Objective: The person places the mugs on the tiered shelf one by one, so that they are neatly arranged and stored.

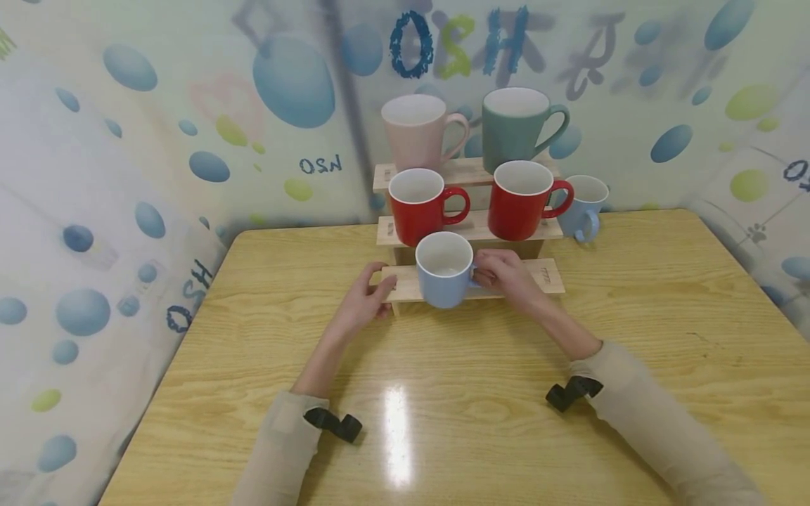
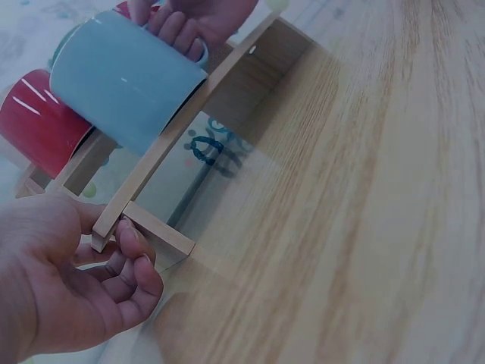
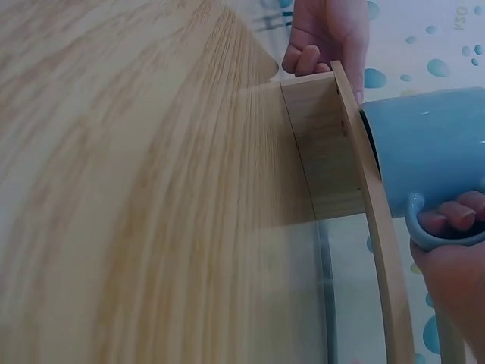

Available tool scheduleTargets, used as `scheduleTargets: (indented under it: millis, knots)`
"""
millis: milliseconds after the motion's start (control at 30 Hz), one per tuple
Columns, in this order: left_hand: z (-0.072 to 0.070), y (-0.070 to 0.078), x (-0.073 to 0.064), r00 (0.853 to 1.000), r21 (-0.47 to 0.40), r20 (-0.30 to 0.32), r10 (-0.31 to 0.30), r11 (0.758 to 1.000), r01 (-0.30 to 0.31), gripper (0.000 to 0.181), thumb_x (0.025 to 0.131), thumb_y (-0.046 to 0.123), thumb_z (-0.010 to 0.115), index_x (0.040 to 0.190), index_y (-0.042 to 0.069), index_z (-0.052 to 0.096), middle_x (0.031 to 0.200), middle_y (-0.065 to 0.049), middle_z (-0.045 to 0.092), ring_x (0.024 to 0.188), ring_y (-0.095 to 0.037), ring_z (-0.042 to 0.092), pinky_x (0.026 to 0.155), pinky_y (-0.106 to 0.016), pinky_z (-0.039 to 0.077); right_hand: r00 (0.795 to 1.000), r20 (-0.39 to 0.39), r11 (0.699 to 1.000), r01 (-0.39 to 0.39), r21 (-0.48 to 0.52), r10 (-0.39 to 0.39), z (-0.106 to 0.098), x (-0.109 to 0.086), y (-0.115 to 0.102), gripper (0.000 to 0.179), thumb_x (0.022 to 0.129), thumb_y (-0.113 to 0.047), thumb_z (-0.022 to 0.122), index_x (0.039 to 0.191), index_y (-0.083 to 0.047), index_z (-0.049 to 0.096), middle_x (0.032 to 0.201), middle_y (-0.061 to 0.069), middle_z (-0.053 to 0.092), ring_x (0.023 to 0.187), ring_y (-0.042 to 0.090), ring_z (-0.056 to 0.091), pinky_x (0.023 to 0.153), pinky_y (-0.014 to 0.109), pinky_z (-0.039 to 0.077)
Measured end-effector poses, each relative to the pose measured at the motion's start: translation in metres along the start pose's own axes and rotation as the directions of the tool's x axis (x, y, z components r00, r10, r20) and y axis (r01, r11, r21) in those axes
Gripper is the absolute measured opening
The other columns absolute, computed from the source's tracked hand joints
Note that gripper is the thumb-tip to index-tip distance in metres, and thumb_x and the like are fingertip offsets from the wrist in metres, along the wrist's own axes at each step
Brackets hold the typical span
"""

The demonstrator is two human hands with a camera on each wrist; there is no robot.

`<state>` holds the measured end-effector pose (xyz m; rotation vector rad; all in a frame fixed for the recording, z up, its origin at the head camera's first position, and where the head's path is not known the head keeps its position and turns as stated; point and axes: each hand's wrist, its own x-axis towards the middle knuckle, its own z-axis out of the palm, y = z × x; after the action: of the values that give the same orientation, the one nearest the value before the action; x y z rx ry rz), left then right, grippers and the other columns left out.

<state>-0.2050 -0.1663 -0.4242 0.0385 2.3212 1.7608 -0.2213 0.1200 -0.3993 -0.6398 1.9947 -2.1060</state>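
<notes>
My right hand (image 1: pixel 506 275) holds a light blue mug (image 1: pixel 445 270) by its handle, fingers through the loop in the right wrist view. The mug is upright on the lowest board of a three-step wooden rack (image 1: pixel 541 274). At the left end of that board, my left hand (image 1: pixel 370 295) pinches the wood, thumb on top and fingers curled below. Two red mugs (image 1: pixel 418 211) stand on the middle step. A pink mug (image 1: pixel 414 133) and a green mug (image 1: pixel 515 130) occupy the top step. All the rack's mugs have their handles toward the right.
Behind the rack's right side, another light blue mug (image 1: pixel 579 207) stands on the wooden table (image 1: pixel 481 414). A patterned backdrop (image 1: pixel 266 161) rises along the table's far edge and sides. Each wrist carries a black strap mount (image 1: pixel 572 393).
</notes>
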Motion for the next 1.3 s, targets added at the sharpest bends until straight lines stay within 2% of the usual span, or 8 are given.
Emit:
scheduleTargets:
  millis: [233,467,833,967,1100,1300]
  knots:
    - [0.001,-0.001,0.002,1.000,-0.020,-0.005,-0.001,1.000,0.001,0.051,0.106,0.032,0.056,0.151,0.015,0.038,0.126,-0.019,0.059,0.067,-0.014,0.055,0.062,-0.026,0.048,1.000,0.004,0.999,0.021,-0.029,-0.021,0.009,0.005,0.004,0.034,0.101,-0.009,0.044,0.070,0.004,0.036,0.063,0.006,0.038,0.066,0.019,0.039,0.067,0.029,0.035]
    - [0.001,-0.001,0.002,1.000,-0.016,0.001,-0.022,1.000,0.022,0.050,0.106,0.035,0.056,0.149,0.016,0.039,0.127,-0.018,0.059,0.067,-0.015,0.054,0.064,-0.026,0.048,0.999,0.017,0.997,0.029,-0.066,-0.028,0.019,0.009,0.004,0.036,0.102,-0.011,0.045,0.072,0.007,0.039,0.064,0.013,0.038,0.067,0.023,0.040,0.069,0.029,0.036]
    - [0.001,-0.001,0.003,1.000,-0.001,-0.015,-0.019,1.000,0.019,0.048,0.106,0.032,0.056,0.148,0.016,0.040,0.121,-0.017,0.061,0.068,-0.015,0.056,0.063,-0.026,0.049,1.000,0.010,0.999,0.024,-0.047,-0.023,0.030,0.013,0.006,0.036,0.102,-0.011,0.046,0.072,0.007,0.040,0.064,0.008,0.039,0.067,0.020,0.039,0.067,0.029,0.034]
    - [0.001,-0.001,0.003,1.000,0.007,-0.020,-0.016,1.000,0.016,0.047,0.106,0.032,0.056,0.148,0.016,0.041,0.121,-0.017,0.062,0.068,-0.016,0.056,0.063,-0.026,0.050,1.000,0.003,0.997,0.023,-0.077,-0.023,0.032,0.012,0.004,0.034,0.102,-0.011,0.046,0.074,0.008,0.043,0.070,0.006,0.045,0.074,0.020,0.045,0.073,0.029,0.037]
    - [0.001,-0.001,0.003,1.000,0.003,-0.019,-0.015,1.000,0.015,0.048,0.106,0.032,0.056,0.148,0.016,0.041,0.120,-0.017,0.062,0.068,-0.016,0.057,0.064,-0.027,0.050,1.000,-0.020,0.986,0.001,-0.164,-0.004,0.031,0.010,0.000,0.030,0.104,-0.014,0.047,0.081,0.006,0.051,0.077,0.009,0.052,0.084,0.022,0.049,0.079,0.030,0.040]
    - [0.001,-0.001,0.003,1.000,-0.001,-0.017,-0.007,1.000,0.007,0.048,0.106,0.032,0.055,0.148,0.015,0.040,0.121,-0.017,0.063,0.068,-0.015,0.057,0.064,-0.027,0.051,1.000,-0.016,0.977,-0.010,-0.211,0.006,0.024,0.005,-0.003,0.025,0.105,-0.016,0.049,0.099,0.007,0.058,0.096,0.022,0.058,0.096,0.031,0.052,0.087,0.029,0.045]
